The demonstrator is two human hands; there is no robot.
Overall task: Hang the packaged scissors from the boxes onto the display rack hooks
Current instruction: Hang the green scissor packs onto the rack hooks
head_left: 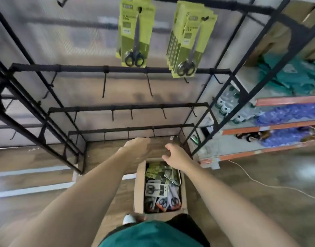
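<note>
Packaged scissors [162, 189] are lying jumbled in an open cardboard box [139, 189] that is sitting on the wood-look floor [46, 211] at the person's feet: green-carded packs are filling the far end of the box, and white, grey and orange-trimmed packs are filling the near end. More of the green packs are already hanging on the black display rack [117, 69] above. A small group [134, 32] is hanging from a hook on the top bar, and a thicker stack [187, 40] is hanging just to its right, its lower edge overlapping the second bar.

Both arms are reaching forward over the box. The left hand [137, 147] is hovering beyond the box's far edge, near the rack's lowest bar, with its back to the camera; its fingers are turning away, so I cannot tell whether they are curled or straight, and nothing is showing in its grip. The right hand [174, 155] is hanging over the box's far right corner with its fingers [166, 155] loosely spread and bent downward, holding nothing.

The hooks [104, 86] on the lower three bars are standing bare. To the right, orange-edged shelving [285, 100] is carrying bottled water [226, 102], teal cloth [296, 75] and blue-patterned bundles [292, 113], and a white cable [271, 186] is trailing across the floor.
</note>
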